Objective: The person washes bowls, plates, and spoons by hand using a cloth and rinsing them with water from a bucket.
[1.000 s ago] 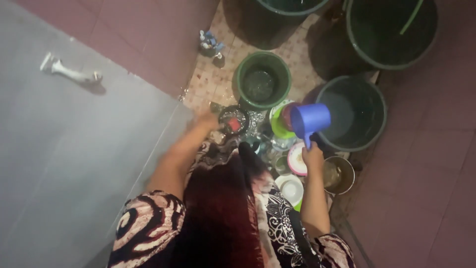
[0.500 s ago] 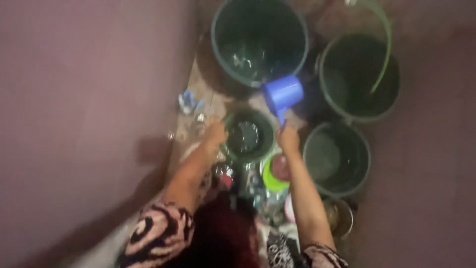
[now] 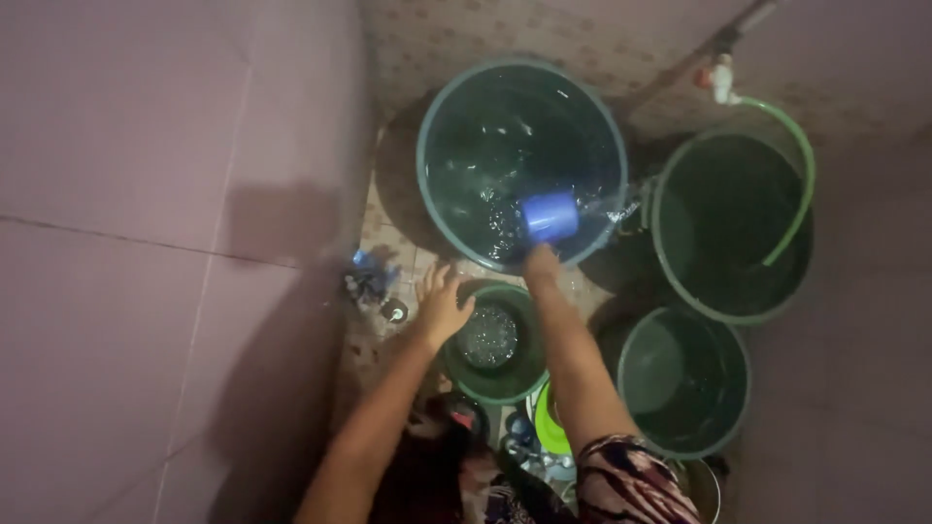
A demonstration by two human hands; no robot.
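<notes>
Below the right hand (image 3: 542, 264), the dishes (image 3: 532, 435) are mostly hidden by the forearm and cut off by the bottom edge, while the small blue clutter (image 3: 369, 279) left of the left hand (image 3: 442, 306) is too blurred to identify.

It was a home washing area: tiled walls (image 3: 146, 194), a wall tap (image 3: 719, 80) with green hose (image 3: 798, 194), water-filled buckets (image 3: 456, 116) crowding the tiled floor (image 3: 388, 243).

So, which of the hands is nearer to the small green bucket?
Left. The left hand rests on the rim of the small green bucket; the right hand is beyond it, holding the blue dipper in the large bucket.
</notes>
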